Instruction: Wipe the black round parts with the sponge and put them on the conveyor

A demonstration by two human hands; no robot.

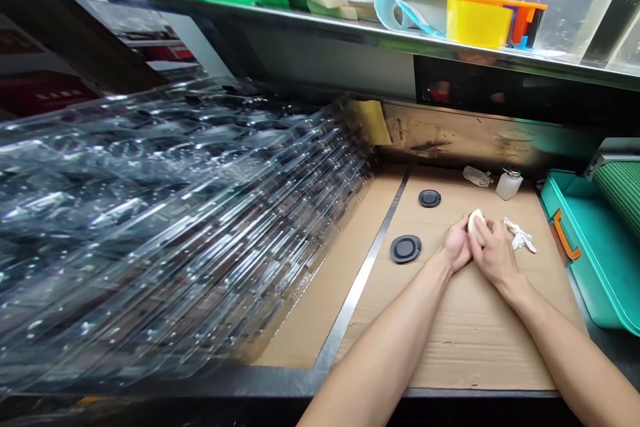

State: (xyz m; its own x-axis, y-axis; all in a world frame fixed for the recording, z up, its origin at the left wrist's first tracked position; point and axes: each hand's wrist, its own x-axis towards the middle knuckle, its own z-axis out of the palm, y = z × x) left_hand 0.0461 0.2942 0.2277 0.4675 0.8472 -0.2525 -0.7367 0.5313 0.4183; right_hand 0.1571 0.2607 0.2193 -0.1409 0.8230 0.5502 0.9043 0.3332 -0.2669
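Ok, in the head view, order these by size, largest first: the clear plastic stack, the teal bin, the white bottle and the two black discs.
1. Stack of clear plastic trays
2. Teal plastic bin
3. Unranked: nearer black disc, white plastic bottle, farther black disc. They look too alike, and nearness to the camera makes it unsure.

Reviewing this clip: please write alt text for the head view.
The left hand and right hand close around a small white object over a cardboard sheet. Two round black discs lie to their left, a white cloth to their right, and stacked clear plastic trays fill the view's left.
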